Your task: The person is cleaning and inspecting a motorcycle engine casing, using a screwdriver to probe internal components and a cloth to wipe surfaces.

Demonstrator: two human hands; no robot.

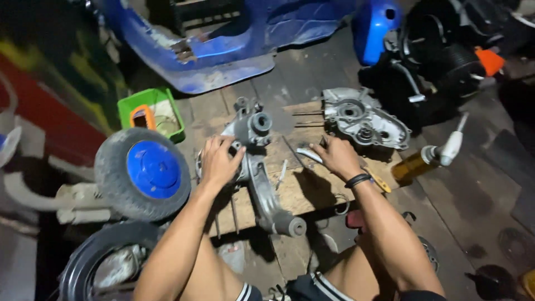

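Left hand (219, 161) is clamped down over the top of the grey engine crankcase (253, 167), fingers curled round the casting near its left side, so that's the anchor. The crankcase sits on a wooden board (295, 192) lying on the floor, long axis running from the board's far edge down toward the near edge, where its rounded end (292, 226) pokes out close to the person's knees. Right hand (336, 157) is closed on a small silver tool (308, 154) over the right half of the board, just beside the case and pointing left at it. The other crankcase half (362, 118) lies at the far right corner, beyond the right hand. A blue-hubbed wheel (143, 173) sits off the board's left edge.
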